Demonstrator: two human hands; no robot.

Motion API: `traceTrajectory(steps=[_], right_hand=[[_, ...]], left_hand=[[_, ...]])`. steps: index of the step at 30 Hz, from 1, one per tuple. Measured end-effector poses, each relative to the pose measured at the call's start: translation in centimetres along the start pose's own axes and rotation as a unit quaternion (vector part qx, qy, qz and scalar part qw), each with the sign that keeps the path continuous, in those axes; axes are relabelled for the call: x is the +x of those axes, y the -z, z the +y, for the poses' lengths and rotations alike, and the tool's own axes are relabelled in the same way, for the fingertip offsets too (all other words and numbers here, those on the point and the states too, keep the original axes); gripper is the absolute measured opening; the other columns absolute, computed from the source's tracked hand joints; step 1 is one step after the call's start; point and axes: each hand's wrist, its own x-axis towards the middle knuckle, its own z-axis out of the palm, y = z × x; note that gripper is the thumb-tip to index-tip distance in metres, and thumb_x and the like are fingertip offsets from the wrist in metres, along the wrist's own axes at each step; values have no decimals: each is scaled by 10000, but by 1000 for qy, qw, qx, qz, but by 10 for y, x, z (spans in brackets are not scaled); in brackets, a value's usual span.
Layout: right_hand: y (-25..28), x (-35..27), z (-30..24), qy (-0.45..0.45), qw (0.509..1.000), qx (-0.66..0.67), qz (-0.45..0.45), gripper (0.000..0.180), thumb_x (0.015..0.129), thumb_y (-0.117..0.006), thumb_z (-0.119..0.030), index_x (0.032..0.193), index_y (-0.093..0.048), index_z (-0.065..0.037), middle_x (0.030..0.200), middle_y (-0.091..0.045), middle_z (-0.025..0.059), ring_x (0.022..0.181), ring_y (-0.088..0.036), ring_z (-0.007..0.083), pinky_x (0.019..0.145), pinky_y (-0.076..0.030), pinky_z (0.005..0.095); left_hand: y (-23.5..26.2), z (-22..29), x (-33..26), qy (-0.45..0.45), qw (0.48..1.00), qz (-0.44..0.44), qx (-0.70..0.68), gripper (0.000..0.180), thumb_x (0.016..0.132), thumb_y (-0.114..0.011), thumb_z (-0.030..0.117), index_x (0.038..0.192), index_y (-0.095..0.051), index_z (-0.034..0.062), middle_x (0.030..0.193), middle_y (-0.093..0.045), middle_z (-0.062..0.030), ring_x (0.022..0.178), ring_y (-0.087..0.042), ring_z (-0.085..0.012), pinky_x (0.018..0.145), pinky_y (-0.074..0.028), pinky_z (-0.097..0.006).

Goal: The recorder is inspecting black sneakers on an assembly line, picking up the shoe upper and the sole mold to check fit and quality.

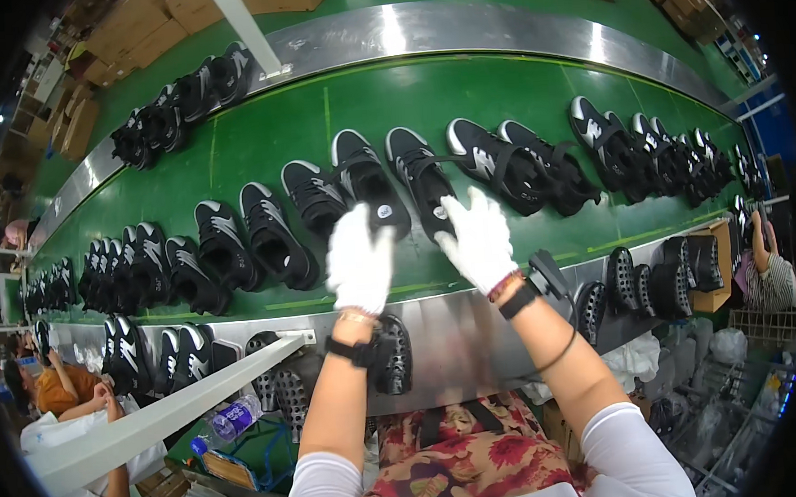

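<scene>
A pair of black sneakers with silver toes lies on the green conveyor belt in front of me, heels toward me. My left hand (363, 261), in a white glove, is at the heel of the left sneaker (362, 165), thumb apart from the fingers. At the heel of the right sneaker (419, 168) is my right hand (480, 240), gloved too, fingers spread; it looks close to the collar or touching it. A pale round sticker shows inside each shoe. Neither hand is wrapped round a shoe.
More sneakers (492, 158) line the green belt (444, 89) on both sides. Black perforated foot-shaped pieces (393, 352) stand on the metal ledge (457, 335). A white bar (181, 408) slants at lower left, near a water bottle (231, 421). Other people sit at both ends.
</scene>
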Motion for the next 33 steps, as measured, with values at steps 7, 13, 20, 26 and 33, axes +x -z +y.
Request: traceTrajectory(steps=[7, 13, 20, 26, 33], right_hand=[[12, -48, 35, 25, 998, 42, -51, 299, 838, -704, -219, 1117, -633, -139, 883, -595, 155, 815, -627, 358, 694, -518, 469], [84, -199, 60, -1, 996, 19, -87, 280, 803, -728, -206, 1046, -639, -98, 870, -554, 139, 787, -584, 348, 680, -494, 459], [122, -243, 99, -87, 972, 212, -51, 439, 836, -725, -250, 1241, -629, -112, 1179, -603, 183, 1018, -621, 362, 863, -531, 449], [77, -200, 108, -36, 981, 65, -181, 546, 777, -654, -139, 1312, -546, -113, 1124, -601, 225, 1061, -573, 433, 895, -503, 513], [55, -186, 144, -75, 964, 225, -122, 303, 886, -572, -179, 1146, -655, -49, 1127, -665, 186, 1079, -628, 347, 973, -480, 408]], left_hand=[[-25, 57, -11, 12, 983, -181, 28, 348, 933, -598, 275, 1205, -608, 58, 1204, -620, -186, 1026, -633, -395, 899, -503, -483], [-20, 86, -181, -183, 958, -222, -21, 294, 888, -645, 235, 1113, -636, 46, 1074, -653, -170, 944, -650, -350, 800, -526, -448], [1, 140, -205, -288, 940, -173, -57, 357, 859, -693, 257, 1134, -644, 35, 1144, -627, -167, 943, -608, -353, 788, -511, -425], [-79, 154, -179, -270, 944, -154, 111, 379, 924, -504, 169, 1217, -602, -50, 1482, -414, -301, 1361, -378, -468, 1065, -352, -539], [-76, 132, -132, -325, 924, -199, 3, 258, 791, -655, 236, 947, -745, 51, 1183, -665, -185, 1163, -572, -377, 977, -475, -445]])
